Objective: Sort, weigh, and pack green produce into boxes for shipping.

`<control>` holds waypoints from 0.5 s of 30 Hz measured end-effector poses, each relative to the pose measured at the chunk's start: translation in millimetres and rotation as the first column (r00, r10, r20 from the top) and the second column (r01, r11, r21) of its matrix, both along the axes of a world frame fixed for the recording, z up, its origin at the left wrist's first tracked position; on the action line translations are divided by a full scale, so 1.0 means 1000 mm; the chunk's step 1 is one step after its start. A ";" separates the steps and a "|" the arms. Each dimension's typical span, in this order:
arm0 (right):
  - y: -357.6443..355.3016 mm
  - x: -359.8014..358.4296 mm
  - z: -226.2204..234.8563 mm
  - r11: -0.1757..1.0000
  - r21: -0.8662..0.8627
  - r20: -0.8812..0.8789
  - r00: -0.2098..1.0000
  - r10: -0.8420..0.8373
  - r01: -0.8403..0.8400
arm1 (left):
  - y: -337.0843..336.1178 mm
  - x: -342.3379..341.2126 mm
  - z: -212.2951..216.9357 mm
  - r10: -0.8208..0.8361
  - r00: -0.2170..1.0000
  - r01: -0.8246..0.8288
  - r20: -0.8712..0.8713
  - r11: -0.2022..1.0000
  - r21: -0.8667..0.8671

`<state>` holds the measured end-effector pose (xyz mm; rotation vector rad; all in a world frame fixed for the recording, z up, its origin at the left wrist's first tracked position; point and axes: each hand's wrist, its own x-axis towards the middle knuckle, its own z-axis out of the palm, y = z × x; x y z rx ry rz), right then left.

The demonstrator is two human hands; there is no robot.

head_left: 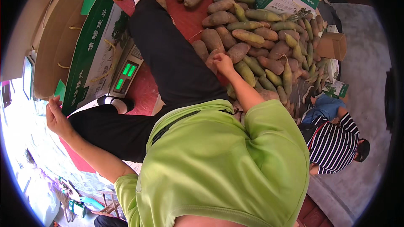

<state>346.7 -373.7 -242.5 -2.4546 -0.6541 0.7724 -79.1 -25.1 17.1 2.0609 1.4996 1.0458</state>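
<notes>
Left hand (57, 115): raised at 9 o'clock, fingers curled loosely together, holding nothing visible; nearest thing is the lower corner of the green-and-white carton (94, 50), just at 1 o'clock from it. The carton is printed cardboard with flat glossy faces. A digital scale (126, 75) with a lit green display lies just right of the carton on the red mat (185, 17).

Right hand (222, 63): extended, fingers closed down on the near end of a root from the pile of long tubers (252, 38); whether it truly pinches, cannot tell. The pile spreads from 12 to 3 o'clock of this hand, long axes mostly running toward 10 o'clock. Skins dull, earthy, brown to olive; shapes tapered, cylindrical. Right hand is clearly the nearer
</notes>
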 end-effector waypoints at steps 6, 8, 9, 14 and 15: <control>-0.009 0.007 0.000 0.995 0.026 -0.022 0.995 -0.098 0.099 | -0.002 0.000 0.000 -0.004 1.000 0.004 0.004 1.000 -0.014; -0.018 0.020 -0.005 0.988 0.108 0.017 0.994 -0.111 0.109 | -0.003 0.005 0.002 0.026 0.999 -0.025 0.028 0.999 -0.040; -0.022 0.028 -0.007 0.988 0.105 0.014 0.993 -0.115 0.112 | -0.004 0.007 0.003 0.023 0.999 -0.022 0.024 0.999 -0.043; -0.054 0.071 0.006 0.970 0.044 0.157 0.958 -0.241 0.237 | -0.004 0.004 0.004 0.071 0.997 -0.071 -0.011 0.997 -0.034; -0.060 0.078 0.014 0.961 0.017 0.177 0.945 -0.275 0.277 | -0.004 0.002 0.004 0.073 0.997 -0.074 -0.015 0.997 -0.036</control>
